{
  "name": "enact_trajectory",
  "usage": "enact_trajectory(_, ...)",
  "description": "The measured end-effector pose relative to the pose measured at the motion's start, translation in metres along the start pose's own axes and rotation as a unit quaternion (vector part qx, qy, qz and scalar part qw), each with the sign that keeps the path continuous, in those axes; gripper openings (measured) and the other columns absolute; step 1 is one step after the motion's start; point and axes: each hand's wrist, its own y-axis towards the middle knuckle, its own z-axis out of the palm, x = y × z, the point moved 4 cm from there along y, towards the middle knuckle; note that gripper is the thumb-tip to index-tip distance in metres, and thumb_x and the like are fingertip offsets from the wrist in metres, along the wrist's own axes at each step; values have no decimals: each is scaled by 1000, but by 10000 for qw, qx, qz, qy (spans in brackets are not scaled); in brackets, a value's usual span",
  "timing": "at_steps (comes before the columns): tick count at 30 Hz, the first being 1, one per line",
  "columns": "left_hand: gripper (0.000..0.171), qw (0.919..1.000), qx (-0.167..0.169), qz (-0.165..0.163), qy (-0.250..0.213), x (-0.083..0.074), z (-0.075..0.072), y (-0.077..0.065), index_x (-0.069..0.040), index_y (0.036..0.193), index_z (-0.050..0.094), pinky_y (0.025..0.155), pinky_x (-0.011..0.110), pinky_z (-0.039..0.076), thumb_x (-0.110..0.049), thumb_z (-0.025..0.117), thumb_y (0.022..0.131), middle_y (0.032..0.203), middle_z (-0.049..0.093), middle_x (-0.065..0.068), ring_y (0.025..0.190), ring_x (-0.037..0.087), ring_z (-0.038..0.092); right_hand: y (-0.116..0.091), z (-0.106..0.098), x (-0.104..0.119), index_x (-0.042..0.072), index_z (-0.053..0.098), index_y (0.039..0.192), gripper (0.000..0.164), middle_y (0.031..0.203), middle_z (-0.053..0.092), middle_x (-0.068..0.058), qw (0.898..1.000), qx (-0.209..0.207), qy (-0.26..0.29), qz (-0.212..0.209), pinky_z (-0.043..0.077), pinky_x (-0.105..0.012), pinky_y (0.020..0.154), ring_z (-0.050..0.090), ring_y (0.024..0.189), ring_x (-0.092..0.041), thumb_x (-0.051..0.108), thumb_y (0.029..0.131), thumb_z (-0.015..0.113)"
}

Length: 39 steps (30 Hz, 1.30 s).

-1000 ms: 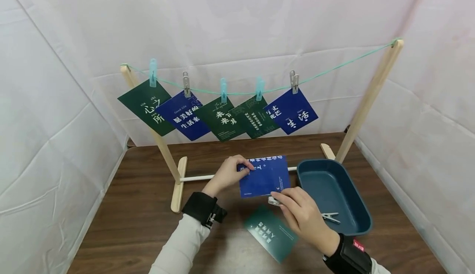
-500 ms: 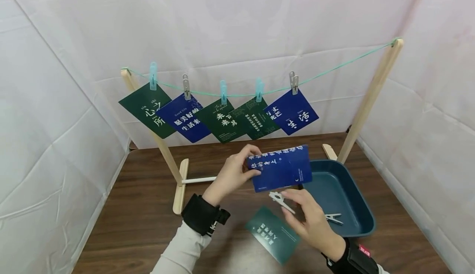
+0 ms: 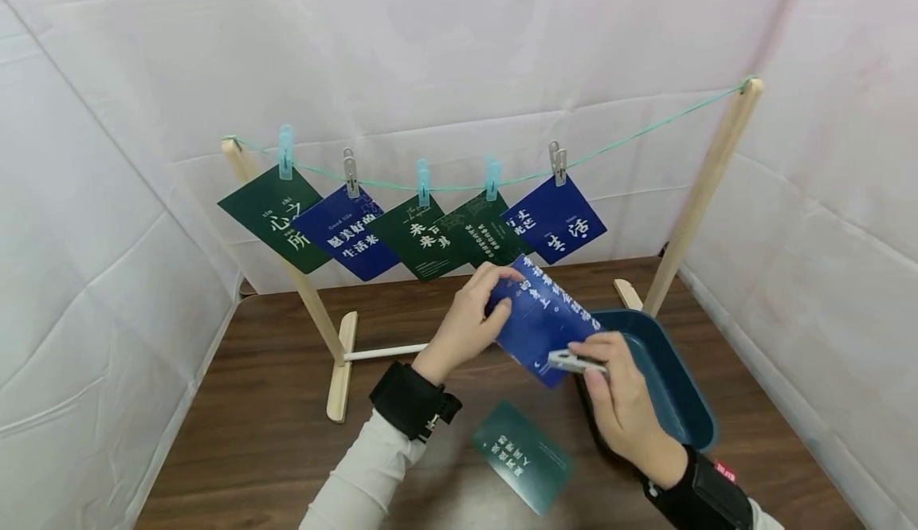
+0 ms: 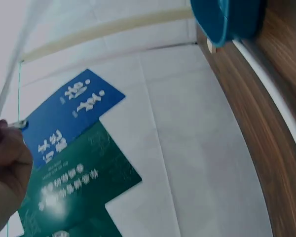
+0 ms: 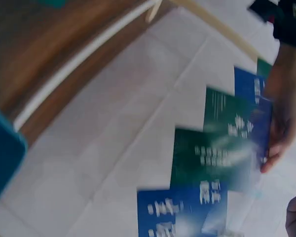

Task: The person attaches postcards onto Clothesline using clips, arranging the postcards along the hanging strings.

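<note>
A blue card with white lettering is pinched at its left part by my left hand, tilted and raised over the table. My right hand holds a light grey clothespin between thumb and fingers. In the head view the clothespin's tip overlaps the card near its lower right corner. Below lies a green card on the table. Behind the hands, blue and green cards hang by their corners from a thin green line, each under a pale blue clothespin or a grey one.
Wooden posts at left and right carry the line, joined by a white rod low across the table. A dark blue tray stands at the right, partly behind my right hand. White cloth walls enclose the brown table.
The blue card has been lifted and turned so that it slants down to the right. My right hand has moved right and turned the clothespin, whose tip now overlaps the card.
</note>
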Motion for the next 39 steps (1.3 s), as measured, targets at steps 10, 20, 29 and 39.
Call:
enact_trajectory(10, 36, 9971, 196, 723, -137, -10, 30, 34, -6, 128, 56, 78, 19, 46, -5, 57, 93, 119, 57, 10, 103, 19, 58, 53, -54, -47, -15, 40, 125, 42, 99, 58, 17, 9860, -363, 500, 1546, 40, -8, 57, 50, 71, 3, 0, 90, 58)
enact_trajectory(20, 43, 9940, 629, 751, 484, -15, 49, 63, -6, 132, 54, 75, 18, 41, -3, 61, 90, 124, 51, 12, 107, 20, 53, 106, -72, -97, -5, 38, 131, 41, 100, 58, 8, 9736, 286, -175, 2260, 41, -7, 65, 52, 77, 7, -6, 92, 52)
enact_trajectory(29, 37, 9992, -260, 63, 312, -21, 49, 111, -11, 128, 59, 67, 16, 37, 0, 56, 92, 125, 56, 9, 81, 14, 54, 161, -90, -136, 5, 61, 115, 28, 90, 60, 21, 9562, -247, -10, 2915, 45, -8, 68, 57, 76, 6, 6, 87, 64)
enact_trajectory(39, 34, 9918, -1212, -226, -330, -23, 49, 135, -9, 122, 63, 60, 13, 34, 3, 56, 91, 117, 59, 10, 68, 13, 47, 198, -88, -156, -4, 59, 122, 37, 87, 57, 22, 9565, 455, -947, 2723, 41, -5, 69, 51, 73, 13, 9, 88, 65)
